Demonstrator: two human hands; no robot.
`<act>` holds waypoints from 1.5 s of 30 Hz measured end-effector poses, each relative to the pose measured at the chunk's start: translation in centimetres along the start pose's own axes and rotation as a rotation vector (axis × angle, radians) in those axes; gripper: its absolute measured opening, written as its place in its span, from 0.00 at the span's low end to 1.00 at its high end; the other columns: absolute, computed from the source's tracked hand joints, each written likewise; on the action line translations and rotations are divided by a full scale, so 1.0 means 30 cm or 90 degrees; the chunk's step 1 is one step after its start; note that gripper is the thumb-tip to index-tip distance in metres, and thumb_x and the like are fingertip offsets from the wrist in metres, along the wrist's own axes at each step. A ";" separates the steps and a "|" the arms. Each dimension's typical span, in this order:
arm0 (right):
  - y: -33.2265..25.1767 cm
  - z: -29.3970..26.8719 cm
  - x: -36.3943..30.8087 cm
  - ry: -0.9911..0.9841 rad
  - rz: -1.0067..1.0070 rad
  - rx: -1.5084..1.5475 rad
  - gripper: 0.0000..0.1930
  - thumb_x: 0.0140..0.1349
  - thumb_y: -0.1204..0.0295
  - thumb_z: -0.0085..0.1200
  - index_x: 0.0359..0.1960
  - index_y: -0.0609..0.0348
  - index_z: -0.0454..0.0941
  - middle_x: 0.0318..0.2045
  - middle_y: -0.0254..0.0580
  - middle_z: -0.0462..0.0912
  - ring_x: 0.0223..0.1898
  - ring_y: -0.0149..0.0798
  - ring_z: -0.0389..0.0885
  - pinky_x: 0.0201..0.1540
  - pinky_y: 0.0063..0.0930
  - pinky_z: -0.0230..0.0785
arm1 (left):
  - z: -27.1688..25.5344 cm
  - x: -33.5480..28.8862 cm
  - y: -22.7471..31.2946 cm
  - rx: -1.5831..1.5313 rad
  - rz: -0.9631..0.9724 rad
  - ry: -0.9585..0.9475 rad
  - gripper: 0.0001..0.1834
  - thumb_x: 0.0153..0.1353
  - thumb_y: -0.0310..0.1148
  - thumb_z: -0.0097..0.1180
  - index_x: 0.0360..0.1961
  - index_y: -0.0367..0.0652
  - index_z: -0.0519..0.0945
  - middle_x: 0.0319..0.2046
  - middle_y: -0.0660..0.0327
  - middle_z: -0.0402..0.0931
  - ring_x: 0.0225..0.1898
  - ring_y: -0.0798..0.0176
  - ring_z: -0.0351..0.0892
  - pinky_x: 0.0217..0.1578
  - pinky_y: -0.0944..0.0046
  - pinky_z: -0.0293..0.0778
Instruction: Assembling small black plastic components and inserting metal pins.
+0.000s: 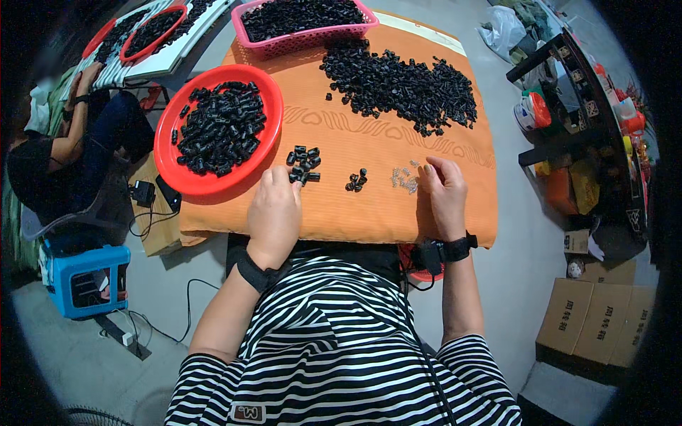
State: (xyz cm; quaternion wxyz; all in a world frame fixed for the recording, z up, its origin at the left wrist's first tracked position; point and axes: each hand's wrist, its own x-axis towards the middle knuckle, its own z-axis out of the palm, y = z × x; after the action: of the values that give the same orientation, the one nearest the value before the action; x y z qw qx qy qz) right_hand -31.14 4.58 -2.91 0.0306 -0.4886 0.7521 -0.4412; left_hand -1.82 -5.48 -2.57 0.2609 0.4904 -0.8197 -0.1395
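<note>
My left hand rests on the orange tablecloth, fingers bent and closed at the near edge of a small heap of black plastic cylinders. Its fingertips touch one of these pieces. To the right lies a smaller cluster of black pieces. Beside a scatter of tiny clear parts is my right hand, thumb and fingers curled close together; whatever they may pinch is too small to see. A red round tray full of longer black cylinders stands to the left.
A wide spread of black pieces covers the table's far right, near a pink basket of similar pieces. At left sits another person by a white table with red trays. Shelving and cardboard boxes stand right.
</note>
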 end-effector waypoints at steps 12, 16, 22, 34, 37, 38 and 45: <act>-0.079 0.049 0.008 -0.082 -0.085 -0.043 0.04 0.61 0.77 0.62 0.36 0.63 0.81 0.31 0.48 0.79 0.34 0.48 0.80 0.38 0.38 0.74 | -0.005 -0.014 0.008 -0.071 -0.030 -0.010 0.14 0.64 0.33 0.63 0.45 0.38 0.75 0.40 0.49 0.78 0.43 0.43 0.81 0.42 0.48 0.76; -0.119 0.071 0.008 -0.086 -0.171 -0.084 0.04 0.60 0.78 0.62 0.36 0.62 0.81 0.32 0.48 0.79 0.36 0.51 0.79 0.40 0.41 0.73 | -0.004 -0.019 0.005 -0.069 -0.044 -0.011 0.13 0.63 0.34 0.64 0.43 0.39 0.75 0.38 0.50 0.78 0.41 0.44 0.81 0.41 0.48 0.76; -0.135 0.095 -0.007 -0.093 -0.224 -0.184 0.06 0.61 0.79 0.61 0.39 0.63 0.81 0.33 0.49 0.78 0.37 0.52 0.79 0.40 0.40 0.73 | -0.001 -0.019 0.011 -0.086 -0.056 -0.010 0.13 0.62 0.34 0.65 0.38 0.39 0.74 0.37 0.51 0.77 0.40 0.44 0.81 0.39 0.48 0.76; -0.103 0.043 0.008 -0.113 0.211 0.142 0.03 0.69 0.75 0.58 0.36 0.62 0.80 0.31 0.40 0.83 0.31 0.29 0.80 0.36 0.26 0.73 | -0.052 -0.035 0.009 -0.139 -0.083 -0.056 0.14 0.60 0.32 0.66 0.38 0.37 0.73 0.34 0.51 0.76 0.37 0.47 0.80 0.38 0.48 0.75; -0.084 0.021 -0.002 -0.133 0.208 0.264 0.04 0.71 0.73 0.57 0.39 0.59 0.80 0.32 0.30 0.81 0.33 0.23 0.77 0.38 0.18 0.71 | -0.076 -0.028 0.011 -0.381 -0.110 -0.143 0.13 0.62 0.32 0.66 0.39 0.38 0.74 0.31 0.58 0.76 0.32 0.59 0.81 0.31 0.57 0.75; -0.078 0.018 -0.008 -0.132 0.208 0.262 0.04 0.71 0.73 0.57 0.39 0.59 0.80 0.32 0.30 0.81 0.33 0.23 0.77 0.38 0.18 0.71 | -0.098 -0.023 0.019 -0.601 -0.257 -0.267 0.11 0.64 0.32 0.66 0.38 0.40 0.75 0.31 0.60 0.79 0.28 0.67 0.78 0.26 0.64 0.73; -0.088 0.015 -0.046 -0.160 -0.021 0.000 0.03 0.66 0.77 0.59 0.39 0.62 0.80 0.34 0.44 0.83 0.35 0.41 0.82 0.39 0.33 0.75 | -0.102 -0.041 0.035 -0.980 -0.429 -0.500 0.08 0.66 0.29 0.64 0.40 0.43 0.76 0.36 0.61 0.84 0.27 0.76 0.81 0.23 0.77 0.77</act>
State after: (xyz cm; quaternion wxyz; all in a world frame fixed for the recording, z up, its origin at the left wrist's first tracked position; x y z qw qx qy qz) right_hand -28.34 5.01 -1.88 0.1174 -0.5521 0.7344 -0.3769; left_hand -0.40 -3.80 0.09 0.1640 0.3120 -0.3446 -0.8701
